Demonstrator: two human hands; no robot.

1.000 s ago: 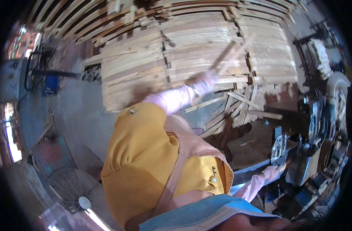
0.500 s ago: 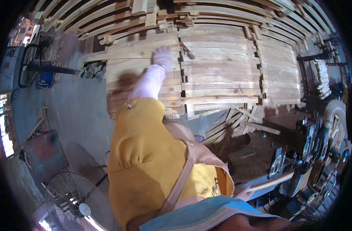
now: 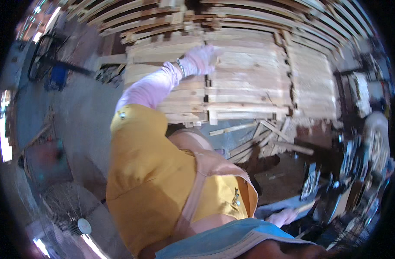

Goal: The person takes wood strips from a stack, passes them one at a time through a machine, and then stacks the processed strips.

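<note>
My left hand [image 3: 200, 60], apparently in a pale glove, reaches over the stacked wooden boards [image 3: 245, 71] at the gap between the left and middle stacks. Motion smears its fingers, so their grip is unclear. They cover the spot where a short dark stick lay, and that stick is hidden. Low on the right, beside the machine, my right hand [image 3: 283, 217] is closed around the near end of a pale wooden strip [image 3: 306, 206]. The strip's far end points toward the machine's metal parts [image 3: 311, 183].
Loose wood offcuts [image 3: 262, 140] lie between the stacks and the dark machine table [image 3: 279, 179]. More strips [image 3: 258, 13] are piled at the back. A large wheel [image 3: 376, 134] stands far right. On the left are a floor fan [image 3: 70, 207] and a dark metal frame [image 3: 46, 56].
My left hand has moved right, from the left stack to the gap where the dark stick lay. The right hand and its wooden strip have shifted slightly; more of that hand shows.
</note>
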